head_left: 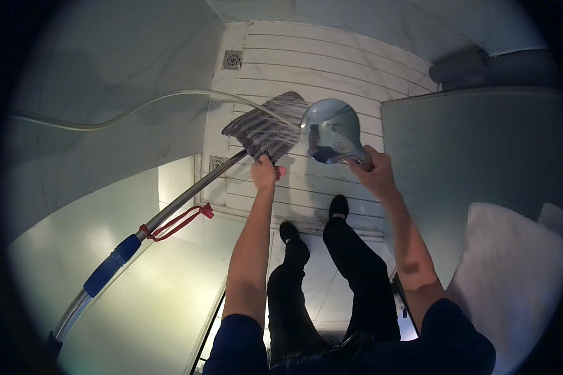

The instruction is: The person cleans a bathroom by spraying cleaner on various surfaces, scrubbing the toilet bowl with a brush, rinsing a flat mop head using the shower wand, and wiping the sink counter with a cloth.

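Observation:
My left hand (264, 173) grips the near edge of a flat mop head (267, 123), whose grey striped pad faces up. From under the pad, a metal mop pole (192, 192) with a blue grip (112, 265) slants down to the left. A red cord loop (180, 224) is tied around the pole. My right hand (376, 174) holds a round chrome shower head (333, 131) by its handle. Fine jets of water run leftward from it onto the pad. A pale shower hose (159, 97) passes across the pad toward the shower head.
Two square drains (232, 59) are set along the left side of the grooved tiled floor (319, 61). Glass panels (464, 150) stand on the right and lower left. A white towel (506, 281) hangs at the right. My feet stand by a low sill (305, 228).

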The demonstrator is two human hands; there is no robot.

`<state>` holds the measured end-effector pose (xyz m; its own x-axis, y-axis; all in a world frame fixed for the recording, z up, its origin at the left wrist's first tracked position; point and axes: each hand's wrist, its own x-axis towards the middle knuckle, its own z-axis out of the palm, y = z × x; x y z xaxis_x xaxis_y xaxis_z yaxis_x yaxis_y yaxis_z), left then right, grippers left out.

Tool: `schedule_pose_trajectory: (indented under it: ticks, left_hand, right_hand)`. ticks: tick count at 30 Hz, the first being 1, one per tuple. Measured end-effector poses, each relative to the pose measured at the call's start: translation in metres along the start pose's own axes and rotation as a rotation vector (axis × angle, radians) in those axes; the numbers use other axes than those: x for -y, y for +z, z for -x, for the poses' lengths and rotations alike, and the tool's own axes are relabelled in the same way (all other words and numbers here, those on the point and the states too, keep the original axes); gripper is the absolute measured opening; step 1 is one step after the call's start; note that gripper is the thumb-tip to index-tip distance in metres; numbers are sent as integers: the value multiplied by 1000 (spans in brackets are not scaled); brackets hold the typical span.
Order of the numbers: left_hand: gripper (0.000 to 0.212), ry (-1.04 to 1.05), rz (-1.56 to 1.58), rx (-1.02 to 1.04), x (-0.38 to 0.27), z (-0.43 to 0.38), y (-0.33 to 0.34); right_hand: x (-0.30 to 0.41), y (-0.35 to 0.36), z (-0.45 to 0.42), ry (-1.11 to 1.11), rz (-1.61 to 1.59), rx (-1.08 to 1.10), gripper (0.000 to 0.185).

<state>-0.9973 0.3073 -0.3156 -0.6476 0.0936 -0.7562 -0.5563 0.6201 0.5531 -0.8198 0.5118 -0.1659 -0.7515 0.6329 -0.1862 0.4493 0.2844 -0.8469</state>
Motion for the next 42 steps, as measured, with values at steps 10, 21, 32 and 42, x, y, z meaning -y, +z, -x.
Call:
schedule_pose_trajectory:
  ticks: [10,21,32,42]
  left_hand:
    - [34,-214,412,159,-33,-17,-12]
    - [38,67,867,664,61,-45,-23]
    - [18,460,-293,-642,256,-288,-154]
    - [16,530,-1004,-592,219,-285,-165]
  right_hand:
    - [-27,46,-9,-18,-46,139,20]
    - [-68,105,-15,-150,65,-33,21]
    - [-78,113,-27,-20,-170,-142,26]
    - [-80,124,-14,-23,-119,-117,26]
